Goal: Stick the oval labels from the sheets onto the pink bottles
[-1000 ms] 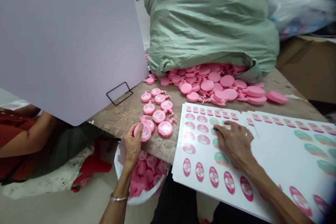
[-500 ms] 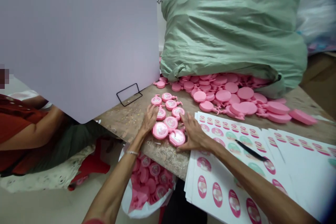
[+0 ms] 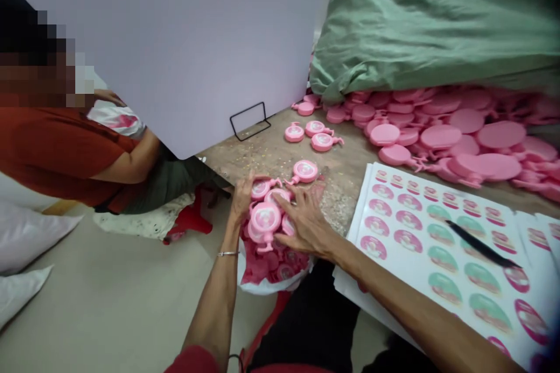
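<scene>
My left hand [image 3: 243,201] and my right hand [image 3: 305,222] cup a cluster of pink round plastic pieces [image 3: 265,218] between them at the table's near edge. These pieces are flat discs with a shiny round sticker and a small hooked stem. The left fingers press on the cluster's left side, while the right fingers curl over its right side. Directly below is a white bag [image 3: 271,287] filled with similar pink pieces. One stickered piece [image 3: 305,171] lies just beyond my hands, and a few more [image 3: 322,141] rest farther back on the table.
On the right lie sticker sheets [image 3: 406,256] with black tweezers [image 3: 483,245] on top. Behind them, plain pink pieces [image 3: 441,137] spill from a green sack [image 3: 437,29]. A pale panel [image 3: 175,41] with a black wire stand [image 3: 250,122] rises at left. A person in an orange shirt [image 3: 87,157] sits beyond it.
Both hands have drawn several of the stickered pieces toward me, from the tabletop to its near edge above the bag. A few pieces stayed behind. The view has shifted left and down.
</scene>
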`<state>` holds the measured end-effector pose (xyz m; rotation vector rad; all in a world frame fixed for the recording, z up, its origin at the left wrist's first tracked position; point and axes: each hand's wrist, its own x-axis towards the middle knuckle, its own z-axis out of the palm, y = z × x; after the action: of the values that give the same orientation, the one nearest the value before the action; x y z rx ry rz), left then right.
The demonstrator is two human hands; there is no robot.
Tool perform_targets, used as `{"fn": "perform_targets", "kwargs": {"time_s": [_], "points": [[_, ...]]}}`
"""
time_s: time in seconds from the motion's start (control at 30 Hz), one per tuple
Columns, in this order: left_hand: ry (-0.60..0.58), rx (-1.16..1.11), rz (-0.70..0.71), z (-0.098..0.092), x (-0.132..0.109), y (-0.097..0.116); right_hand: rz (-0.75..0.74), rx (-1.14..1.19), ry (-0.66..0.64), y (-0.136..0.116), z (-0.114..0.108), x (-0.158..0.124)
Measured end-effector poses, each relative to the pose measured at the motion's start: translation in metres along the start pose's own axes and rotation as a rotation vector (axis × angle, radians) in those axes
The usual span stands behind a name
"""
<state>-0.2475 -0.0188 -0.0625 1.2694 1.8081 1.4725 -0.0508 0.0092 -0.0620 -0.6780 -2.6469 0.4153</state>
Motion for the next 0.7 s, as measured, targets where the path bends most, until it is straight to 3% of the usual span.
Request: {"fn": "perform_targets", "kwargs": {"time_s": [0.1, 0.2, 0.33, 0.4, 0.47, 0.53, 0.6, 0.63, 0.7], "points": [[0.17, -0.114, -0.02, -0.016, -0.027, -0.013, -0.058, -0.025, -0.003, -0.023, 0.007, -0.001], [0.366, -0.226, -0.135, -0.019, -0.054, -0.034, -0.154, -0.098, 0.033, -0.036, 0.029, -0.007], [0.369, -0.241, -0.232, -0.009, -0.087, -0.063, -0.371, -0.112, 0.032, -0.047, 0.052, -0.018], [0.326, -0.228, -0.274, -0.008, -0.098, -0.071, -0.411, 0.02, -0.059, -0.051, 0.044, -0.019], [0.344, -0.151, -0.285, -0.014, -0.099, -0.069, -0.384, 0.23, -0.122, -0.049, 0.021, -0.014], [0.464, 0.032, -0.239, -0.024, -0.085, -0.058, -0.298, 0.393, -0.069, -0.033, -0.008, -0.003], [0.556, 0.192, -0.105, -0.03, -0.051, -0.038, -0.169, 0.409, 0.082, 0.002, -0.034, 0.016], [0.546, 0.226, -0.006, -0.028, -0.027, -0.027, -0.095, 0.351, 0.157, 0.026, -0.044, 0.028], [0.344, 0.22, 0.147, -0.012, 0.032, -0.009, 0.088, 0.191, 0.292, 0.083, -0.055, 0.055]]}}
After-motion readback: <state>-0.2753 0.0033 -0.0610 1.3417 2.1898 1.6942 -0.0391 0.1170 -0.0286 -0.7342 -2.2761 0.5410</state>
